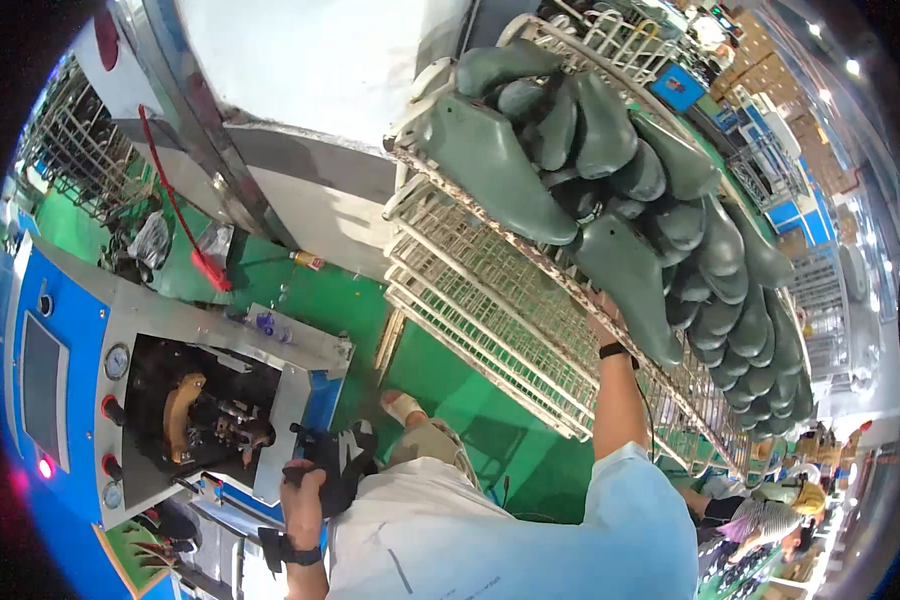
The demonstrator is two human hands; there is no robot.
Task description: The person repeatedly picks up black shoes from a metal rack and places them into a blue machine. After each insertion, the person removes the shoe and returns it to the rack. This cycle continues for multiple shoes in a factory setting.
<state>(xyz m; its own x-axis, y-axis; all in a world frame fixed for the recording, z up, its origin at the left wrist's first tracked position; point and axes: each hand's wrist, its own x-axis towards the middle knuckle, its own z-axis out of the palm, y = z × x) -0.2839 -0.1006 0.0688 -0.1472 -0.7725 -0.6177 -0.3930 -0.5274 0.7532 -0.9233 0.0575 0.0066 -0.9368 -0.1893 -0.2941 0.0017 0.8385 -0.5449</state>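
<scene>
My left hand (305, 495) is closed round a black shoe (348, 465) with pale patches, held close to my body beside the machine. My right arm reaches out to the wire rack, and my right hand (602, 312) is at its rusty top rail, right beside a dark green shoe last (625, 275). The rail and the last hide most of those fingers, so their grip does not show. Many more green shoe lasts (605, 125) lie heaped on the top of the rack (500, 330).
On the left stands a blue and grey machine (60, 290) with gauges, knobs and an open bay holding a tan curved part (182, 415). A red cable (175, 200) hangs near a white panel (310, 60). Another person (770, 515) is at the lower right.
</scene>
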